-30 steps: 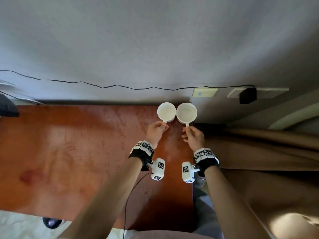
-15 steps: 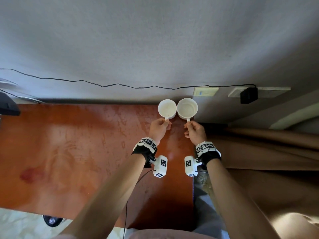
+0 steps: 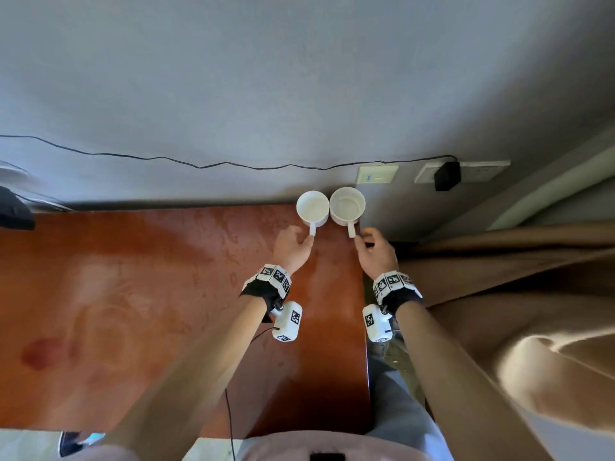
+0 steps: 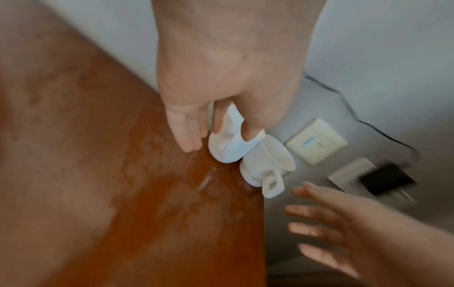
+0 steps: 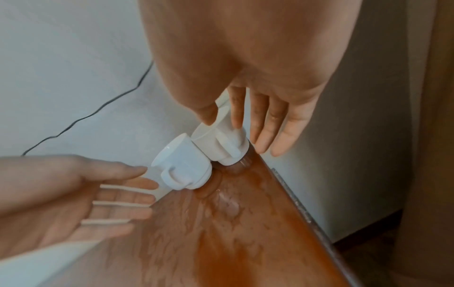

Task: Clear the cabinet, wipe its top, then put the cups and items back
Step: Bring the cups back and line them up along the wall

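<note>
Both white cups (image 3: 330, 207) stand touching at the wet cabinet top's (image 3: 133, 294) one-o'clock corner, left hand (image 3: 293, 247) and right hand (image 3: 377, 251) slack-fingered, grasping nothing; other items remain unseen.

Soft daylight, fairly dim, no hard shadows. Head view: strong wide-angle bending, wall (image 3: 299, 78) curved toward upper corners; broad pale sheen across cabinet top (image 3: 109, 294), bright overexposed patch on the brown fabric (image 3: 549, 377) at lower right. Narrow dark shadow along the cabinet top's far edge. Left wrist view: motion blur over the right hand (image 4: 356, 229) and the black plug (image 4: 387, 179). Right wrist view: left hand (image 5: 61, 198) smeared, fingers ghosted; small wet-looking glints near cups (image 5: 196, 161)
</note>
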Demonstrator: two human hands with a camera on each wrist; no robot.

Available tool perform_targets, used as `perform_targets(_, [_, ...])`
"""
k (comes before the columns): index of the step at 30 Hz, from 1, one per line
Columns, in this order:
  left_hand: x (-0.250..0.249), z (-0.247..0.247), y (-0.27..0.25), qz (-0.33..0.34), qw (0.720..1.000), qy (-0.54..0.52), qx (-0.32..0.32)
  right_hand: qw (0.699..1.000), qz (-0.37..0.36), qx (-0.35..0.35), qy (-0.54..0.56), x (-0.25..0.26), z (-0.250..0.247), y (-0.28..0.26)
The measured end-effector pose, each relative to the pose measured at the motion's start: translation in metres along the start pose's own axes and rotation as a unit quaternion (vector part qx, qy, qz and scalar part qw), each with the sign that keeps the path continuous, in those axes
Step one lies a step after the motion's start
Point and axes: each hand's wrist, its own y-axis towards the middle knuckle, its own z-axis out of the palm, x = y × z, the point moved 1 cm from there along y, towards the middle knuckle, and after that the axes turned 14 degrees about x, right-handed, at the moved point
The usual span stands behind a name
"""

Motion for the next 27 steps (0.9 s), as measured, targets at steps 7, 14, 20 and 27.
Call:
perform_targets(7, [-0.004,-0.001,-0.074,0.186,0.883,0.432,-0.003,0.990,0.027,-0.009,-0.140,-0.022,0.008,-0.098])
perform_targets(14, [-0.024,0.054,-0.144,0.347,0.750,0.559,0.065,0.965,0.146,-0.129,-0.173,-0.092,0.026,-0.250])
perform_targets(20, [-0.042,0.144,-0.213,0.379,0.702,0.588,0.131,0.925,0.250,-0.271,-0.093,-0.166,0.021,-0.398])
perform_targets(27, [-0.069,0.256,-0.329,0.443,0.668,0.580,0.148,0.842,0.314,-0.438,0.001,-0.228,0.020,-0.555])
